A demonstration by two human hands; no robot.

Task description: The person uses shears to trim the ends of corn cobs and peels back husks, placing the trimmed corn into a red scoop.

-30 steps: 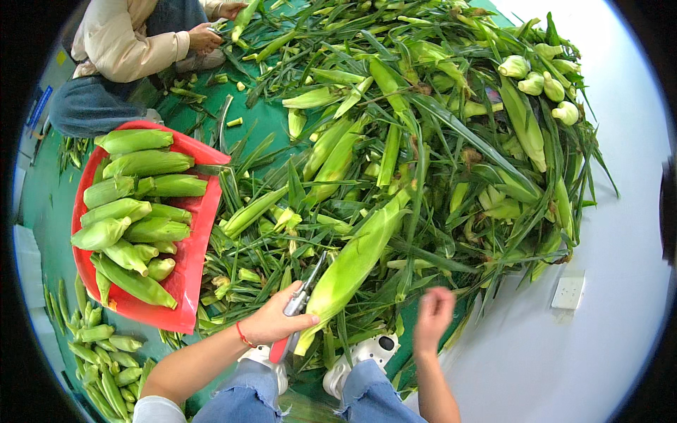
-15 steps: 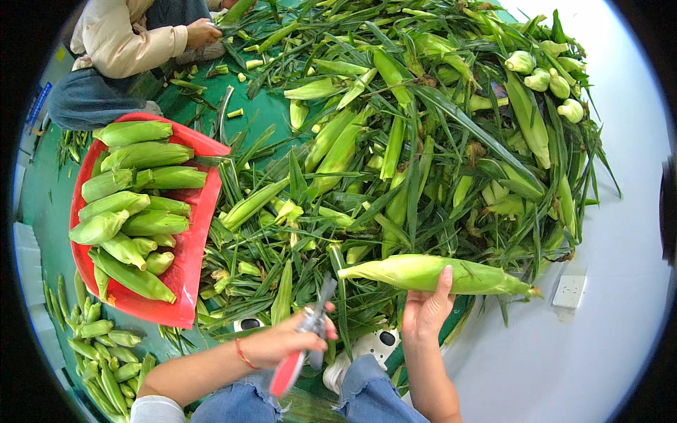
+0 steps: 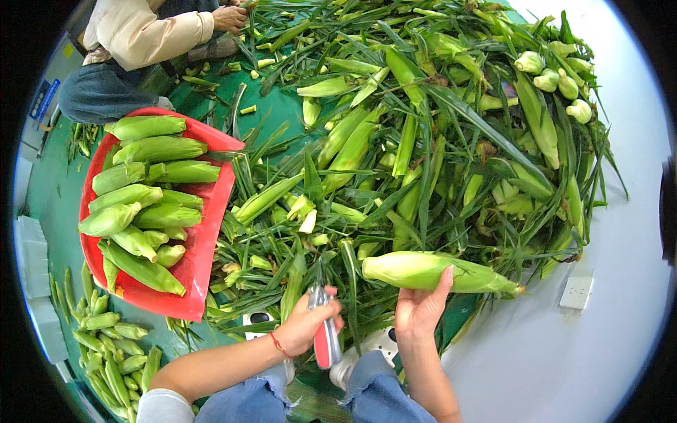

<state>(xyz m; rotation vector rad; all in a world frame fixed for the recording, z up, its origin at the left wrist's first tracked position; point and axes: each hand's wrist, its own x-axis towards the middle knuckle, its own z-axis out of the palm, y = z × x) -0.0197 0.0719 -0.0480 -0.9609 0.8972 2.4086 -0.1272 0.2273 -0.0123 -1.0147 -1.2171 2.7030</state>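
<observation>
My left hand (image 3: pixel 308 323) is wrapped round a pair of pruning shears (image 3: pixel 326 344) with red and grey handles; their blades point away from me over the husk litter. In my right hand (image 3: pixel 422 304) lies an ear of corn (image 3: pixel 462 276) in its green husk, held level, its blunt pale stalk end toward the left and its brownish tip to the right. The shears and the ear are apart. Beyond both hands spreads a big heap of corn ears and leaves (image 3: pixel 423 162).
A red scoop-shaped tray (image 3: pixel 220 204) at the left holds several husked-on ears (image 3: pixel 159 149). Smaller green ears (image 3: pixel 113 359) lie on the floor below it. A co-worker's hand (image 3: pixel 229 19) is at the far left. A white wall socket (image 3: pixel 576 292) sits at the right.
The narrow stalk end of the ear is gone, leaving it blunt. The shears have swung upright and a little away from the ear. The whole view has shifted slightly.
</observation>
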